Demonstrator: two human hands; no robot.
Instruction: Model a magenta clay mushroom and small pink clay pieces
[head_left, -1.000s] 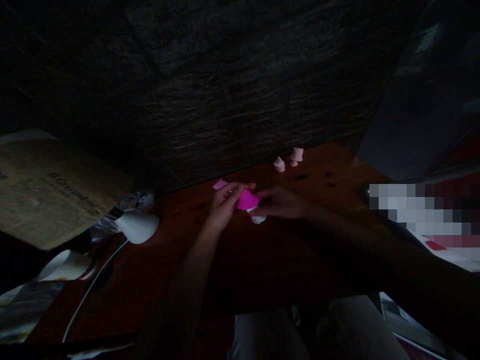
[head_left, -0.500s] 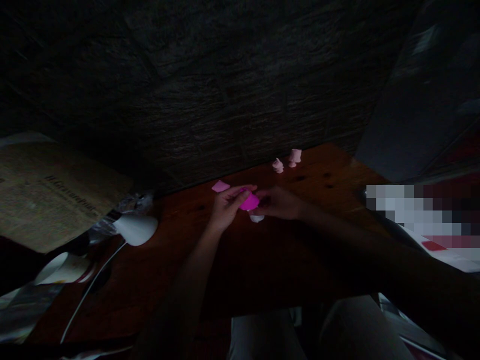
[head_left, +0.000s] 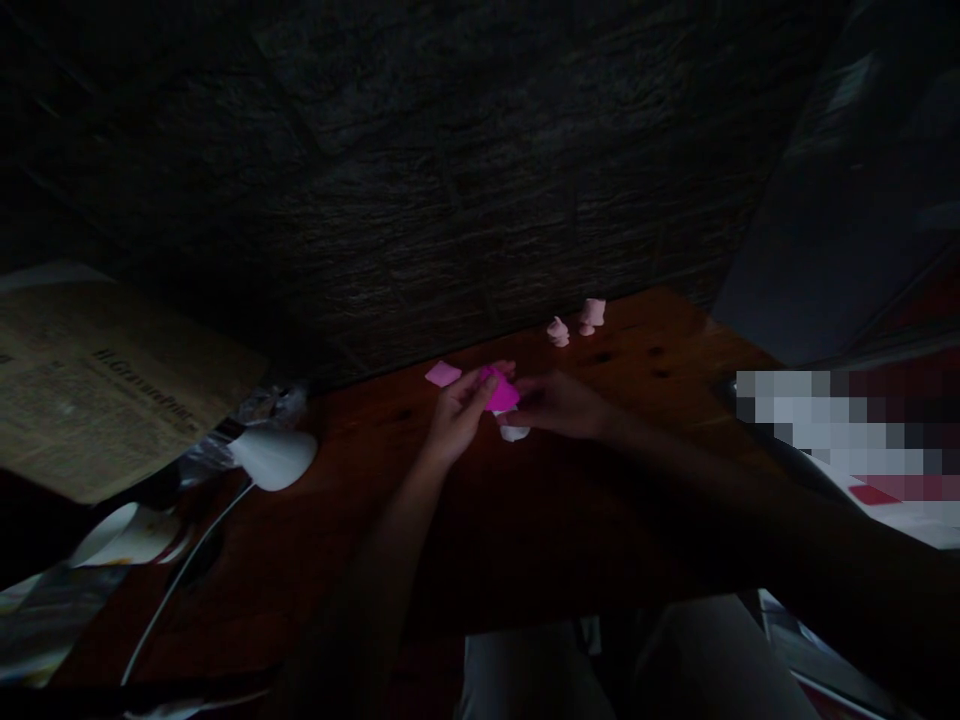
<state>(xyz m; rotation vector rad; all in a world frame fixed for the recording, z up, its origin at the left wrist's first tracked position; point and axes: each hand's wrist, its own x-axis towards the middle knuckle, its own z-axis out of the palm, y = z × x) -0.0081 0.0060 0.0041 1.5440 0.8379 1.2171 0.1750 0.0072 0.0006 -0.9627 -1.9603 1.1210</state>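
Note:
A bright magenta piece (head_left: 500, 391), thin and soft-looking, is between my hands above the wooden table. My left hand (head_left: 456, 405) is closed on its left side, with the thumb pressed over it. My right hand (head_left: 562, 404) has its fingers bent in at the right edge of the same piece; the fingertips are partly lost in shadow. Just under the magenta piece shows a small white object (head_left: 514, 432), its upper part covered, and I cannot make out its kind. A flat pink square (head_left: 443, 374) lies beyond my left hand.
Two small pink shaped figures, a swirl-topped one (head_left: 557, 332) and a taller one (head_left: 592, 315), stand by the dark wall. To the left are a white cone-shaped lamp head (head_left: 277, 458) with a cable, a paper cup (head_left: 127, 537) on its side and a brown printed bag (head_left: 112, 380).
The magenta piece has tilted and looks more angular. My right hand's fingers have shifted slightly about its edge, and more of the white object shows below.

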